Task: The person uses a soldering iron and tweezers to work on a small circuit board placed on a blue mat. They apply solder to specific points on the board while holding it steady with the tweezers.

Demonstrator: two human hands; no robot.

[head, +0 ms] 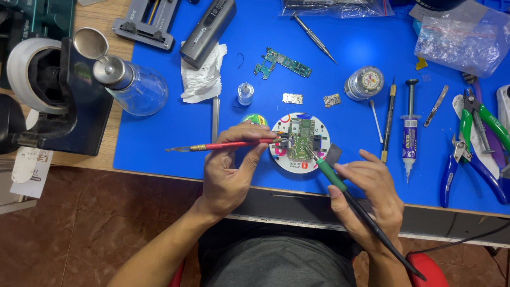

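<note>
Circuit board [303, 139] on round holder [281, 157]

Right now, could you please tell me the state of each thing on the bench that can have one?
Circuit board: clamped in the round white holder.
Soldering iron: in the right hand, tip on the board.
Red-handled tool: held by the left hand, lying level.
Glass dispenser bottle: upright, lid flipped open.
Syringe: lying flat.

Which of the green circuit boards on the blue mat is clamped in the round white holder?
The board under the soldering iron tip; the other green board lies loose farther back.
</note>
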